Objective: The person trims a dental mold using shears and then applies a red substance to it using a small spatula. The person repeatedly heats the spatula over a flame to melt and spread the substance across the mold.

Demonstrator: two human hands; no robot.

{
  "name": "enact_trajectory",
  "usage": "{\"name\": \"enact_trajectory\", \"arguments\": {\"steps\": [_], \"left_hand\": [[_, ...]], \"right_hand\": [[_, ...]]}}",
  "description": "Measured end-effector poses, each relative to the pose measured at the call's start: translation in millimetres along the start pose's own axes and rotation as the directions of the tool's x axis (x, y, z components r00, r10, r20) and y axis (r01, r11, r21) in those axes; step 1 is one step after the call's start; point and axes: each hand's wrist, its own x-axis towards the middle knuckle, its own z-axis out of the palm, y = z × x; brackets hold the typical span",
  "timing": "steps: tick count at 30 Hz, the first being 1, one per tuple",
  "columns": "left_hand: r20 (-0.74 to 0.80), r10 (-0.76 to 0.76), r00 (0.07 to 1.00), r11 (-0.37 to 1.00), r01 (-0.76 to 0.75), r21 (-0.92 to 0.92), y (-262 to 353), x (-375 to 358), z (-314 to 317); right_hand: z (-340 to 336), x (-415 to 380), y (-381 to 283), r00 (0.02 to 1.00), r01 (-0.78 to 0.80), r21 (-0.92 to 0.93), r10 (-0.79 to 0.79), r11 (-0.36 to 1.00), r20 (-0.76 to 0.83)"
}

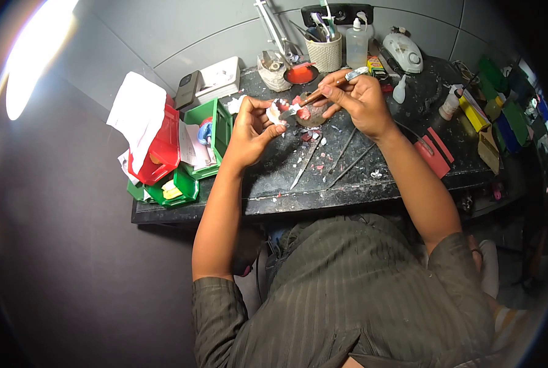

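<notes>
One black tabletop (262, 199) spreads before you, with one red bin (171, 144) and at least two green bins (223, 130) at its left end. Both your forearms reach forward: your left hand (254, 127) is raised with thumb and fingers closed on a piece, your right hand (366, 103) clamped on a tool slanting down-left. One brown-handled knife (312, 97) fills that right grip, its tip at one pink-and-white dental model (274, 116), held above the tabletop in your left.
</notes>
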Motion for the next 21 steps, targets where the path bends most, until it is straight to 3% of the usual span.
{"name": "enact_trajectory", "arguments": {"steps": [7, 9, 11, 16, 19, 21], "left_hand": [[-0.027, -0.001, 1.000, 1.000, 0.002, 0.028, 0.3, -0.2, -0.5], [-0.030, 0.000, 1.000, 0.999, 0.002, 0.052, 4.8, 0.1, 0.1], [-0.032, 0.001, 0.999, 0.997, 0.002, 0.076, 6.6, 0.6, 0.3], [-0.054, 0.007, 0.999, 0.989, 0.001, 0.146, 1.5, 1.1, -2.1], [-0.018, 0.030, 0.999, 0.990, -0.027, 0.139, -2.1, 2.9, -5.0], [-0.011, 0.046, 0.999, 0.987, -0.043, 0.157, -2.0, 3.6, -4.3]], "right_hand": [[-8.2, 2.0, 0.0, 0.999, 0.031, -0.009, -0.031, 0.999, -0.008], [-18.2, 6.1, 0.2, 0.996, 0.064, -0.049, -0.066, 0.997, -0.053], [-26.4, 8.8, 4.1, 0.963, 0.102, -0.186, -0.143, 0.977, -0.228], [-27.7, 8.7, 7.3, 0.952, 0.047, -0.245, -0.118, 0.968, -0.283], [-27.9, 10.2, 5.1, 0.959, 0.108, -0.183, -0.151, 0.977, -0.239], [-27.8, 11.8, 4.0, 0.921, 0.222, -0.252, -0.287, 0.942, -0.263]]}}
